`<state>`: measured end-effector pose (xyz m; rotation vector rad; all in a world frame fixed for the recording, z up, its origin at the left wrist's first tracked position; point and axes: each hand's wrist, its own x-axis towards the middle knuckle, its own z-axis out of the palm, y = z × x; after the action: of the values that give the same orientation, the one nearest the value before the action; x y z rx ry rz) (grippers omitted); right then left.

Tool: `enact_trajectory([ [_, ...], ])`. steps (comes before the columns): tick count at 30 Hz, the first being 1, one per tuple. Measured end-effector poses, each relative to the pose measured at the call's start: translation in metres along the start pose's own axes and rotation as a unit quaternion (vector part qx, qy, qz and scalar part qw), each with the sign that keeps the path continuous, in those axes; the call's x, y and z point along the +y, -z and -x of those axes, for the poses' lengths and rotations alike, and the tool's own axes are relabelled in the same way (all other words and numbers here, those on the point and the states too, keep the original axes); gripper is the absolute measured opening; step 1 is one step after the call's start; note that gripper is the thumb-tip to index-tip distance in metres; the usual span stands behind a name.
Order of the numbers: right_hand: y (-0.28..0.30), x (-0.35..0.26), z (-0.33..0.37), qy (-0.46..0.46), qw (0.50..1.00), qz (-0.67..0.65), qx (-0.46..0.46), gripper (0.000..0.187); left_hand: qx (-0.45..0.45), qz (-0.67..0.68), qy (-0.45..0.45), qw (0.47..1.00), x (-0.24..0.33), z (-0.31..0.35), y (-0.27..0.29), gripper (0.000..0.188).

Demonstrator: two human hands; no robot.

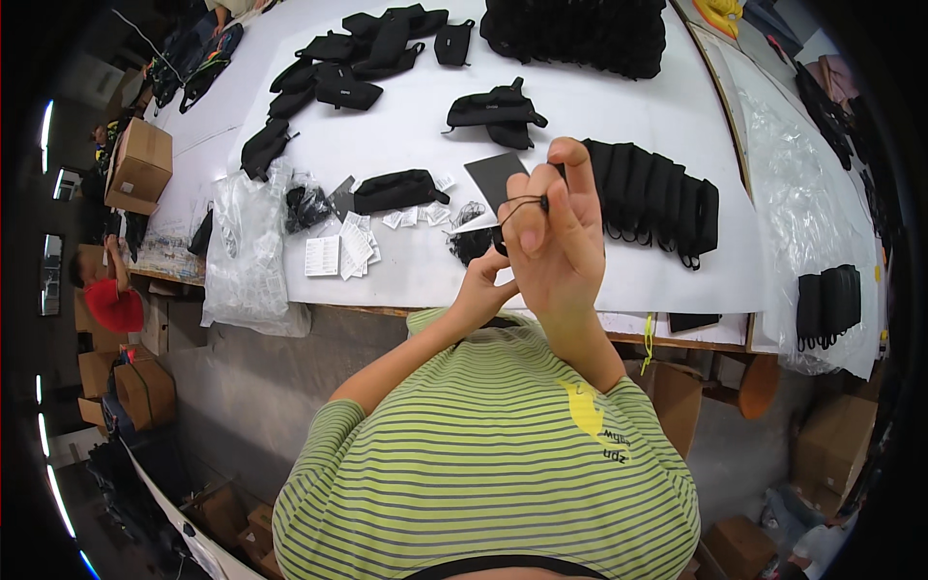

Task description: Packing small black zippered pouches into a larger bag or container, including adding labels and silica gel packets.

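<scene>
One long white table (619,97) fills the upper view, strewn with black pouches; a dense stack of them (580,34) sits at its far edge, and a row of upright ones (652,198) stands just right of the hands; a clear plastic bag (246,251) slumps at the table's left edge, with small white paper slips (343,249) beside it; the right hand (556,232), raised above the near edge, pinches a thin black cord (522,203) between thumb and fingers, with a dark grey card tag (495,177) just behind it; the left hand (483,280) sits below, mostly hidden, its grip impossible to tell.
</scene>
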<state>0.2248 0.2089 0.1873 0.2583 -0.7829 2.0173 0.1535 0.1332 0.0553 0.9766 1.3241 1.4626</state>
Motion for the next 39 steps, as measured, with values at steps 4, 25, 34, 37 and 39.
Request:
enact_trajectory([
  [4, 0.008, -0.010, -0.001, 0.034, 0.999, 0.030, 0.000, 0.021, 0.001, -0.006, -0.004, 1.000, -0.005, -0.003, 0.021, 0.019],
  [25, 0.009, -0.025, 0.055, -0.133, 0.557, 0.791, -0.214, 0.012, -0.051, -0.610, -0.358, 0.705, 0.096, 0.047, 0.057, 0.026],
  [34, -0.003, -0.026, 0.069, -0.105, 0.635, 0.740, -0.196, 0.008, -0.001, -0.543, -0.386, 0.746, 0.099, 0.068, 0.056, 0.025],
  [37, -0.003, -0.025, 0.071, -0.105, 0.637, 0.734, -0.209, 0.012, -0.011, -0.523, -0.364, 0.771, 0.103, 0.069, 0.053, 0.024],
  [39, 0.000, -0.021, 0.075, -0.060, 0.636, 0.735, -0.228, 0.007, -0.024, -0.513, -0.340, 0.788, 0.104, 0.070, 0.051, 0.022],
])
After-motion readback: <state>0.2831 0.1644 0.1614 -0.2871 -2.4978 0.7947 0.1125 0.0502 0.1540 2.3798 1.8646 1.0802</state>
